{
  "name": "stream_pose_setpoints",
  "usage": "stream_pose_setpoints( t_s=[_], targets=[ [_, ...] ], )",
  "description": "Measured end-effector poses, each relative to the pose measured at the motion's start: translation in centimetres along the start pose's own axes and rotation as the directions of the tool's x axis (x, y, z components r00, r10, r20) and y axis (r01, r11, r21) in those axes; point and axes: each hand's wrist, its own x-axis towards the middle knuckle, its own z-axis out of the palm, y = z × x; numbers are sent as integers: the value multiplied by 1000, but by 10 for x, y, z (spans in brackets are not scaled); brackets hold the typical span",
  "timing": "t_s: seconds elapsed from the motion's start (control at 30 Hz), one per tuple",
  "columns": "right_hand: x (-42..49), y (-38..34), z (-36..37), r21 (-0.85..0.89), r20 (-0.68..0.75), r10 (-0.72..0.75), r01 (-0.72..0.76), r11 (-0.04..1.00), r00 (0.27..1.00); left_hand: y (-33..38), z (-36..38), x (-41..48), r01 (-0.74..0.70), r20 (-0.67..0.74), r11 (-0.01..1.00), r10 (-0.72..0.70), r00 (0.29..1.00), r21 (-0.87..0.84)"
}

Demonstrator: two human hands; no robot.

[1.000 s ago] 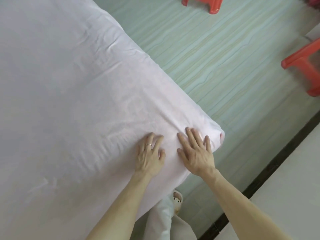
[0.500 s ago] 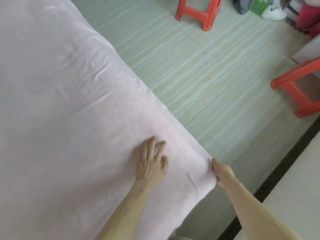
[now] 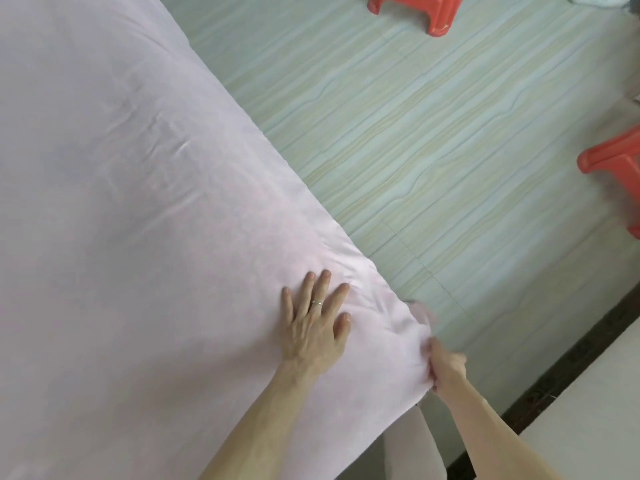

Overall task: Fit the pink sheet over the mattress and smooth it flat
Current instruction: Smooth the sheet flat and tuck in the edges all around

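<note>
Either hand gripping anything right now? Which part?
Right hand grips the pink sheet at its near corner, where the fabric bunches. Left hand holds nothing; it lies flat on the sheet.

My single head-worn wide-angle camera looks steeply down and forward, close over the pink sheet (image 3: 138, 237), with floor (image 3: 415, 150) beyond at right.

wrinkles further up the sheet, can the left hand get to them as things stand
Probably yes. The left hand lies flat and open on the pink sheet, holding nothing, and only bare sheet lies between it and the wrinkles; it may take a lean.
</note>
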Motion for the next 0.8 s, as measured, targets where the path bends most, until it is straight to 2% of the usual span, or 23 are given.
stream_pose_setpoints(
  t_s=[0.07, 0.2, 0.3, 0.4, 0.5, 0.7, 0.8],
  targets=[
    [7, -12, -3, -40, 101, -11, 15, 999, 995, 8, 2, 4, 59, 2, 998, -59, 998, 13],
    [53, -18, -6, -158, 155, -47, 72, 985, 987, 31, 5, 4, 188, -26, 982, -188, 982, -6],
    [40, -42, -2, -125, 188, -99, 124, 984, 977, 44, 8, 6, 254, -41, 967, -254, 966, -17],
    [25, -80, 19, -14, 269, -175, 186, 982, 947, 49, 12, 7, 284, -65, 959, -283, 957, 1],
    [32, -95, 32, 7, 341, -244, 257, 966, 908, 52, 15, 7, 304, -93, 953, -304, 948, -6],
    [28, -103, 17, -118, 265, -200, 237, 964, 943, 55, 10, 8, 334, -55, 942, -335, 941, -29],
    [40, -97, 29, -273, 374, -106, 218, 937, 921, 50, 7, 10, 329, -50, 943, -332, 942, -54]
  ],
)
